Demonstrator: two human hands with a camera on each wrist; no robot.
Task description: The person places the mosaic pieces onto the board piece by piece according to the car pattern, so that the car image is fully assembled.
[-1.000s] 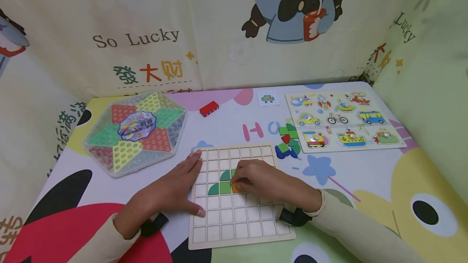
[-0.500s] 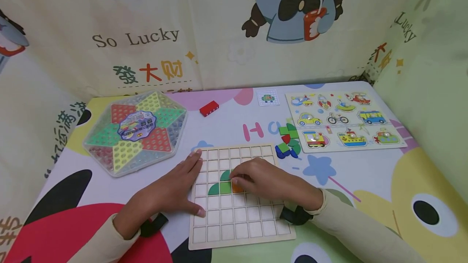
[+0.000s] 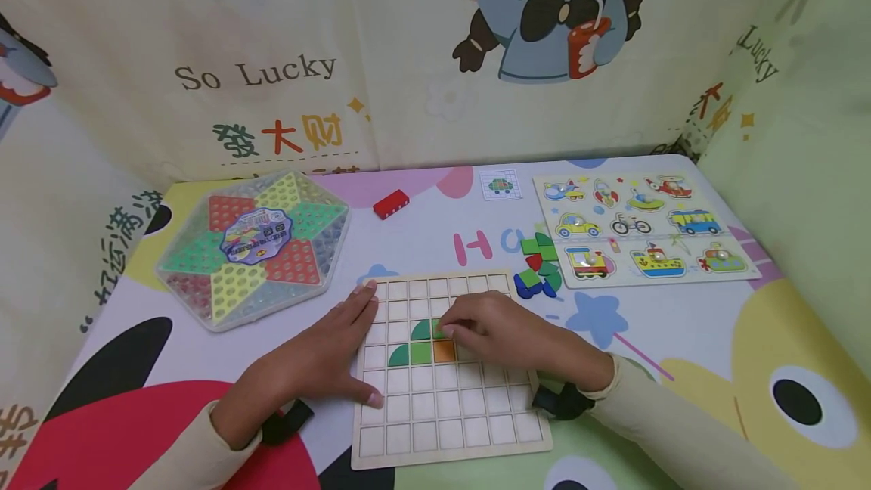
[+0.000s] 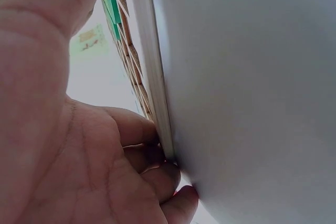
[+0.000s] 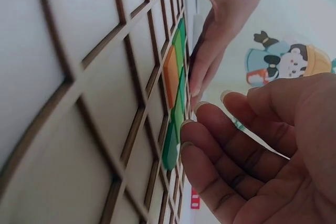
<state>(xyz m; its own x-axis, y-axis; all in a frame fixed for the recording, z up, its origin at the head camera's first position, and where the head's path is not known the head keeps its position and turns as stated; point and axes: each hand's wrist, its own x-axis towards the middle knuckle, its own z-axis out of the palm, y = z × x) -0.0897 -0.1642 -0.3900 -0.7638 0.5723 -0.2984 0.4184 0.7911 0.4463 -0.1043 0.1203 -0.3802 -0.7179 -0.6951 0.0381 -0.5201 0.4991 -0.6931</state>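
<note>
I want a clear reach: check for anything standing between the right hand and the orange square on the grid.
Nothing visible does: the right hand is close to the orange square, no other tile covers it, and the nearest green tiles lie beside it.

Tiles in grid board; game box behind left, puzzle board behind right.

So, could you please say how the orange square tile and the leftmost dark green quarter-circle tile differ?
The orange square tile has only straight edges; the dark green quarter-circle tile has one curved edge. The orange tile nearly fills its cell, while the green tile leaves a corner bare. The orange tile is nearer the right hand than the green tile. Both lie in one row of the wooden grid board.
</note>
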